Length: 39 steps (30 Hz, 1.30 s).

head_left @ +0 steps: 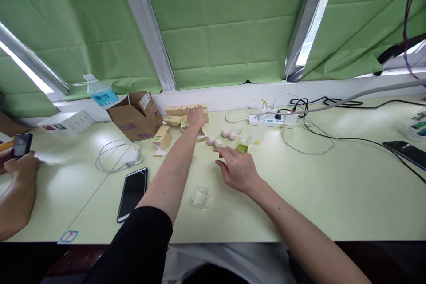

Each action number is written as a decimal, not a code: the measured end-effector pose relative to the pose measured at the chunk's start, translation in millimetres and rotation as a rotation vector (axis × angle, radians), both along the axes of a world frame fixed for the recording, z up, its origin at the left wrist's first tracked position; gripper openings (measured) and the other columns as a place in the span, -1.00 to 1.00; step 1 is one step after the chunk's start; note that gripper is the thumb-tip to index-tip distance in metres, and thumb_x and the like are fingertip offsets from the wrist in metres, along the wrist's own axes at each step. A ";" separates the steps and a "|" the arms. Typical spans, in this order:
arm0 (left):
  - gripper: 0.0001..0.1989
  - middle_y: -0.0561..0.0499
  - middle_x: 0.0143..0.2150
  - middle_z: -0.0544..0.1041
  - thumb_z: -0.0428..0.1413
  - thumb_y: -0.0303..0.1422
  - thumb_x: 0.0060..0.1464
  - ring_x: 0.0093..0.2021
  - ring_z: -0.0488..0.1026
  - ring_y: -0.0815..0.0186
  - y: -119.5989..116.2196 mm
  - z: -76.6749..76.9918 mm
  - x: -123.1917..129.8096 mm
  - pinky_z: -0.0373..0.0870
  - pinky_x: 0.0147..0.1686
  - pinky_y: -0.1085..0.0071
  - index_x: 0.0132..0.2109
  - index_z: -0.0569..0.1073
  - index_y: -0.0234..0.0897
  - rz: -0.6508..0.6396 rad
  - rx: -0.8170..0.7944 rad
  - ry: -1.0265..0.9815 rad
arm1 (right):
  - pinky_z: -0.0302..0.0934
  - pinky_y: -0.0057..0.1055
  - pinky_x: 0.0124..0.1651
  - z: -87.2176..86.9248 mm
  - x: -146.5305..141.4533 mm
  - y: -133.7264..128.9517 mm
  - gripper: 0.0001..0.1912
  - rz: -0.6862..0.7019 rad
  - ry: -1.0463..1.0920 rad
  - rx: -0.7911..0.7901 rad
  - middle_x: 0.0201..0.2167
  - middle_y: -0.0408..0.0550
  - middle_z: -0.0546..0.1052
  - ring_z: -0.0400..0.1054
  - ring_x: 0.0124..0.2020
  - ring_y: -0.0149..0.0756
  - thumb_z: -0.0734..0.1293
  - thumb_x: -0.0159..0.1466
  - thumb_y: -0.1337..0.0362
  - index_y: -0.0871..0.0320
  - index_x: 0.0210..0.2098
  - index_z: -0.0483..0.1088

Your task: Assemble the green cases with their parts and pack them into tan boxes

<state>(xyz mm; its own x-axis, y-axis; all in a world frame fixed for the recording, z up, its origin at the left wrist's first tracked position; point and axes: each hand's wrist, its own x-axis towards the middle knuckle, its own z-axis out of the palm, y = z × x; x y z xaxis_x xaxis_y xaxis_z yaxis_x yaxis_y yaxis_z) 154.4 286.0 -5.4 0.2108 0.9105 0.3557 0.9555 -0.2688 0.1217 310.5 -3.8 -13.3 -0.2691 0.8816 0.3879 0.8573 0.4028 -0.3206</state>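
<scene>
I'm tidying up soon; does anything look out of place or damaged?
No visible damage. Black cables lie looped untidily beside the power strip, and a small carton left of the left hand sits open.

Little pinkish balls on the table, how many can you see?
4. The left near ball and right near ball sit just beyond the right hand; the left far ball and right far ball sit farther back, by the clear cups. More could be hidden.

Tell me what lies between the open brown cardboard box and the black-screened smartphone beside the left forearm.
The head view shows a white corded charger between the box and the smartphone.
</scene>
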 end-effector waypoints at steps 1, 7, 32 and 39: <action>-0.58 -0.32 0.05 0.63 0.14 -0.50 0.09 0.19 0.48 -0.12 -2.1 0.8 -0.3 -0.11 0.45 -0.16 0.12 0.50 -0.32 -0.001 0.015 -0.009 | 0.06 -0.33 -0.31 0.2 0.0 -0.4 -0.62 -0.003 -0.013 -0.007 0.04 0.14 0.67 0.58 -0.10 -0.07 0.21 0.52 0.23 0.11 0.27 0.42; -0.56 -0.24 0.13 0.61 0.06 -0.54 0.17 0.31 0.32 -0.05 -29.2 9.9 -6.1 0.17 0.33 0.03 0.17 0.51 -0.27 -0.066 0.058 -0.080 | 0.04 -0.29 -0.31 8.6 10.9 3.8 -0.74 -0.138 -0.110 -0.100 -0.13 0.07 0.71 0.58 -0.13 -0.03 0.21 0.49 0.30 0.10 -0.06 0.56; -0.70 -0.32 0.03 0.55 0.04 -0.60 0.23 0.25 0.30 -0.13 -91.7 29.1 -47.3 0.25 0.18 -0.11 -0.22 0.65 -0.23 -0.396 0.129 0.303 | 0.25 -0.25 -0.21 1.3 22.2 18.5 -0.75 -0.268 0.035 -0.038 -0.05 0.09 0.69 0.58 -0.13 -0.04 0.23 0.51 0.20 0.08 0.00 0.53; -0.78 -0.13 -0.02 0.64 0.08 -0.44 0.37 0.16 0.48 0.00 -191.2 34.4 -54.1 0.32 0.22 -0.18 -0.09 0.60 -0.03 -0.775 0.274 0.019 | 0.52 -0.21 -0.11 0.8 16.9 26.1 -0.39 0.051 1.041 -0.332 0.00 0.02 0.60 0.59 -0.13 -0.17 0.35 0.41 -0.13 -0.02 0.31 0.19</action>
<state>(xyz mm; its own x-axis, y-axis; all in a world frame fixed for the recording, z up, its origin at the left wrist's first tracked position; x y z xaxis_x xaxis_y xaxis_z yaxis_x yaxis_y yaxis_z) 100.3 94.8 29.0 0.7522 0.3851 0.5347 0.4875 -0.8712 -0.0584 327.5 22.3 -12.5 0.0136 0.9814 0.1917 0.0877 0.1898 -0.9779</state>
